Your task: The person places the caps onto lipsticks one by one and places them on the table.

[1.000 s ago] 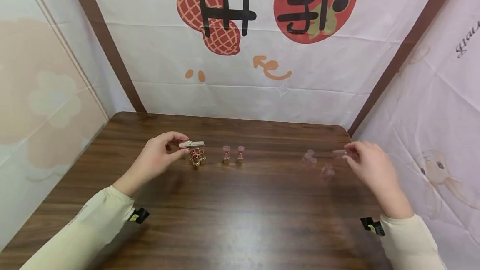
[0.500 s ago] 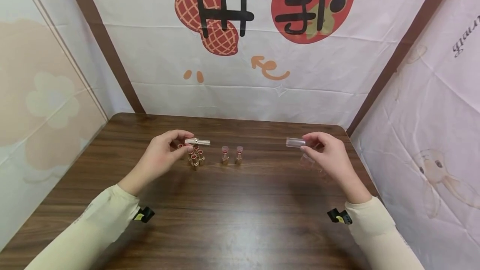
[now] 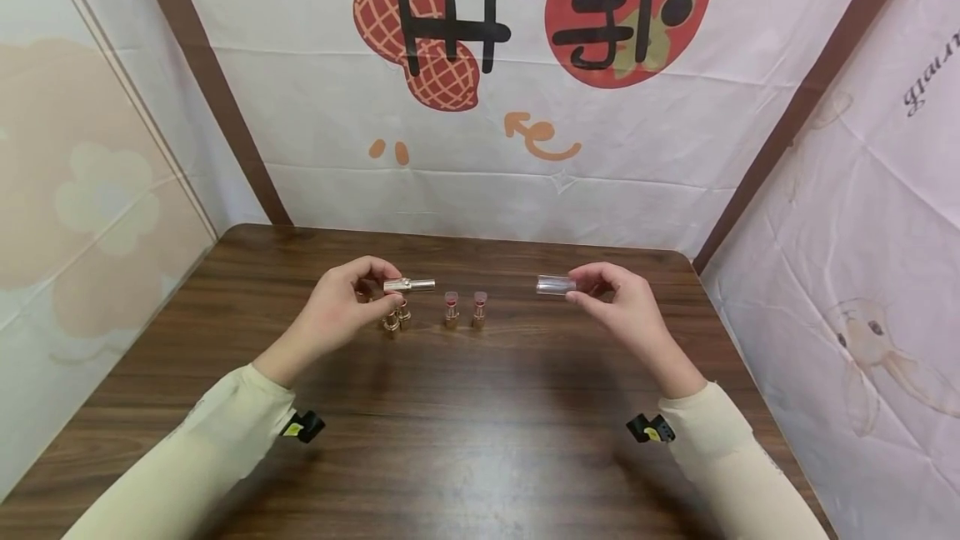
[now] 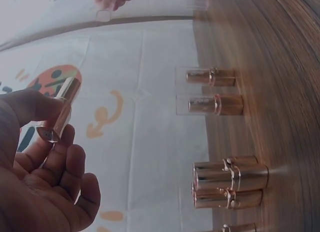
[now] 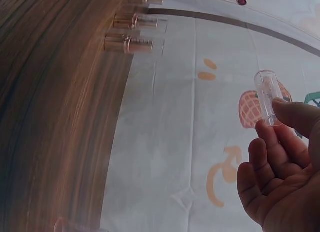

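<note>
Between thumb and fingers, my left hand (image 3: 348,302) pinches a gold lipstick tube (image 3: 410,285) above the table, tilted nearly level with its bare end facing right. My right hand (image 3: 618,300) pinches a clear lipstick cap (image 3: 555,284), held level across from the tube with a gap between them. The cap's transparent cylinder (image 5: 268,95) shows in the right wrist view. Two lipsticks with clear caps (image 3: 452,309) stand upright on the table between the hands. Uncapped gold lipsticks (image 4: 231,176) stand grouped below my left hand, which partly hides them in the head view.
The brown wooden table (image 3: 465,423) has a printed cloth backdrop (image 3: 487,198) behind it and cloth walls at both sides. A clear cap (image 5: 75,226) lies at the bottom edge of the right wrist view.
My right hand has come leftward from the table's right side, carrying the clear cap. My left hand has shifted slightly right with the lipstick tube. The distance between them has shrunk.
</note>
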Available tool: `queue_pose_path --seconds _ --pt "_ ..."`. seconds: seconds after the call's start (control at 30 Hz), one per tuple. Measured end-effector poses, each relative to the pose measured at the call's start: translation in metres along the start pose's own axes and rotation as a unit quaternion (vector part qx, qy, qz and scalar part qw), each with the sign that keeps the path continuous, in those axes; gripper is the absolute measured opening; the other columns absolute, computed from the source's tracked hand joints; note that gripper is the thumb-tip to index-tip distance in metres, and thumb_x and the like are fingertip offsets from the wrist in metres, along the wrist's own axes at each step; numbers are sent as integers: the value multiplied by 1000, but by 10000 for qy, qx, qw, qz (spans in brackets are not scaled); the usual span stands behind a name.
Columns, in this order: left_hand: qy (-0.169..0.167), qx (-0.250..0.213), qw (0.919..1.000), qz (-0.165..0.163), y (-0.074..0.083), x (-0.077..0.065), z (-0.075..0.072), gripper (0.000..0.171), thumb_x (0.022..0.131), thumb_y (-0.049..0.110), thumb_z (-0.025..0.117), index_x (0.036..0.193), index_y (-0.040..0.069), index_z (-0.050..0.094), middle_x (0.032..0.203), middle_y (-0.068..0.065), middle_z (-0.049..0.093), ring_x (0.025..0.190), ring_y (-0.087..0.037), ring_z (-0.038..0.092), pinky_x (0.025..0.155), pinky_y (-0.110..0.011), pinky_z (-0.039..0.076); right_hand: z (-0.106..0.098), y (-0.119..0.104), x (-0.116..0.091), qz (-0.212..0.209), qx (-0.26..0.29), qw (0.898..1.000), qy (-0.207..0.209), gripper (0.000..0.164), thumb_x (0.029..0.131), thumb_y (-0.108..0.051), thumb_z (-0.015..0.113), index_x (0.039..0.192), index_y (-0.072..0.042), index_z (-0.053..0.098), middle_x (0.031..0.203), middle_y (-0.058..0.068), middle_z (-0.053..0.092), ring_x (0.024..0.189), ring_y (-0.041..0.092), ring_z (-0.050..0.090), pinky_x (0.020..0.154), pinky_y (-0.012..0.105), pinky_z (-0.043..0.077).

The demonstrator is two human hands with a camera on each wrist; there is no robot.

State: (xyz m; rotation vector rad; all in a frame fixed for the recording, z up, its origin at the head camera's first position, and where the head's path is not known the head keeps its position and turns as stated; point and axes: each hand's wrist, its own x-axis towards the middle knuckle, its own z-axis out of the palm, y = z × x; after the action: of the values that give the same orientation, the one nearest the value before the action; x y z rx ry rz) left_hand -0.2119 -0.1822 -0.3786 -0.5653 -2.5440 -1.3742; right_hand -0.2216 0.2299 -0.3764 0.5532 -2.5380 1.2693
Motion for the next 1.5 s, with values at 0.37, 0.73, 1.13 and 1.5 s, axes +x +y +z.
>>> queue_pose_path --seconds 0.37,0.73,1.13,1.5 --pt "-125 -142 9998 -80 2 4 4 22 88 17 82 106 17 70 89 0 71 75 -22 62 64 -29 50 16 -8 7 -207 76 9996 -152 27 88 -23 83 113 -18 73 97 -5 72 87 13 66 79 30 56" --pt "-295 -230 9993 34 13 9 18 24 86 22 85 105 20 71 93 3 71 78 -24 62 63 -28 51 30 -22 11 -339 100 9991 -224 24 89 -23 83 111 -20 74 99 -6 72 88 12 66 78 31 55" --pt "-515 -543 9970 -184 19 9 26 23 86 22 85 104 20 71 91 -3 70 66 -29 60 47 -35 52 46 -26 13 -500 326 9978 -299 23 88 -21 83 109 -22 74 97 -7 71 88 11 65 80 37 56" --pt "-457 -237 9985 181 19 10 35 29 81 25 89 103 14 75 93 2 71 84 -19 60 69 -28 48 62 -31 13 -631 487 9959 -434 24 86 -16 85 108 -19 75 101 -3 73 87 12 66 79 40 58"
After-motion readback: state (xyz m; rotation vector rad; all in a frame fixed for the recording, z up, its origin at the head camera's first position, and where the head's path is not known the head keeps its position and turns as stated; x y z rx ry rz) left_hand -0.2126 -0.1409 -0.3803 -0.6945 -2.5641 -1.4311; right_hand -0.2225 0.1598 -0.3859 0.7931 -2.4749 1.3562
